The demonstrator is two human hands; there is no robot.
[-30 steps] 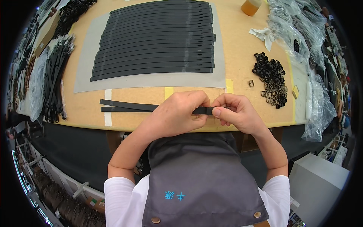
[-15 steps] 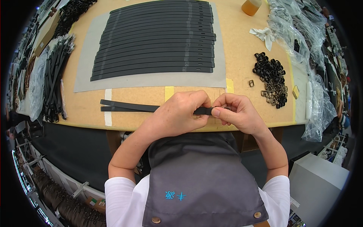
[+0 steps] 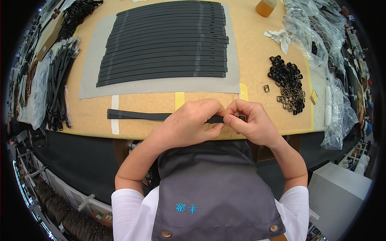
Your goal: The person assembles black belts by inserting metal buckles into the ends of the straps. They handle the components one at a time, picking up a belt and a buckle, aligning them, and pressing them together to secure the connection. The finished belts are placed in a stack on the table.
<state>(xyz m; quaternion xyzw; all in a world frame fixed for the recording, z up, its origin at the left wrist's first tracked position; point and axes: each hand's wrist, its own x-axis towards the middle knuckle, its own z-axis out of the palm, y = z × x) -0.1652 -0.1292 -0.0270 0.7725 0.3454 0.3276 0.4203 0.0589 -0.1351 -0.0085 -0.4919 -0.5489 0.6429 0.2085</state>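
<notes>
A folded black strap (image 3: 140,115) lies along the table's near edge, its two tails together at the left. My left hand (image 3: 194,122) is closed round it near its right end. My right hand (image 3: 251,122) pinches that end between thumb and fingers. A small metal buckle (image 3: 241,117) shows among the right fingers at the strap's end; the fingers hide how the two join. Beyond my hands, several black straps (image 3: 165,44) are laid in rows on a grey sheet (image 3: 161,91).
At the right lies a pile of dark buckles and loops (image 3: 286,80), with one loose buckle (image 3: 266,88) beside it. A jar of amber liquid (image 3: 265,8), a white cloth (image 3: 279,37) and clear plastic bags (image 3: 317,44) are farther back. Bundled straps (image 3: 60,84) lie at the left.
The strap's two tails, spread apart before, now lie together. My right hand has turned slightly, and more of the buckle shows.
</notes>
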